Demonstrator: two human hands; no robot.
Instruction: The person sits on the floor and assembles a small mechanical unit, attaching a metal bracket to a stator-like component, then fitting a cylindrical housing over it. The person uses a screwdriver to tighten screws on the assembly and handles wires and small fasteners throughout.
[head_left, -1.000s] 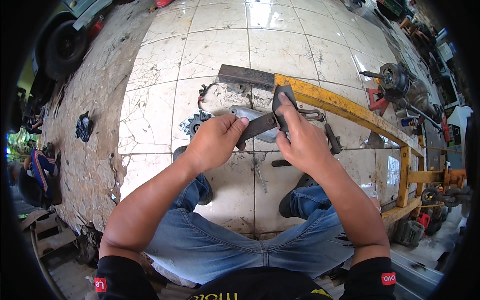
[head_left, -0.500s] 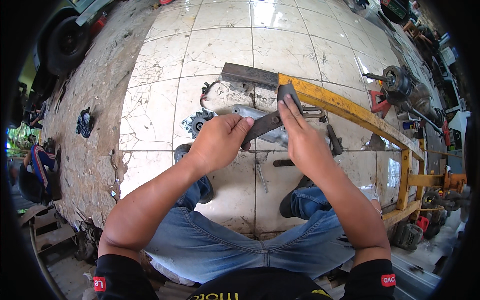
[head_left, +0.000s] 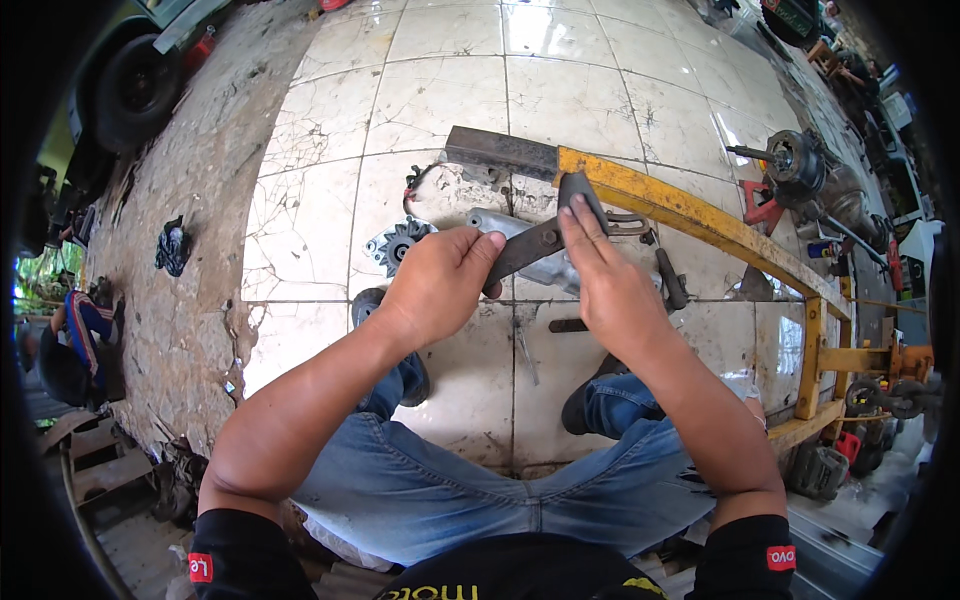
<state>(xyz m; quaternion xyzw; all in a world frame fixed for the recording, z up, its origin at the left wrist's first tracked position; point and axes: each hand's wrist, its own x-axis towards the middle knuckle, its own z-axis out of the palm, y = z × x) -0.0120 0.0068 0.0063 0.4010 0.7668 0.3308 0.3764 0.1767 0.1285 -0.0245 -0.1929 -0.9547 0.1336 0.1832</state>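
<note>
My left hand (head_left: 440,280) is closed around a dark flat metal bar (head_left: 523,254), thumb on top. A round bolt head (head_left: 549,237) shows on the bar. At the bar's far end is a dark grey curved flat piece (head_left: 582,196); whether it is part of the bar I cannot tell. My right hand (head_left: 622,300) grips this piece with its fingers stretched together across its face; its thumb is hidden. Below the bar, on the tiles, lies a silver metal housing (head_left: 545,268), partly covered by my hands. A finned alternator part (head_left: 402,247) lies beside my left hand.
A yellow steel frame (head_left: 690,213) with a dark beam end (head_left: 500,150) reaches in from the right. A hammer (head_left: 672,280) and a short dark bar (head_left: 568,325) lie near my right foot. A greasy hub assembly (head_left: 797,165) stands far right, a vehicle tyre (head_left: 138,92) far left.
The fingers of my right hand have shifted very slightly on the dark grey piece. My left hand keeps the same hold on the bar.
</note>
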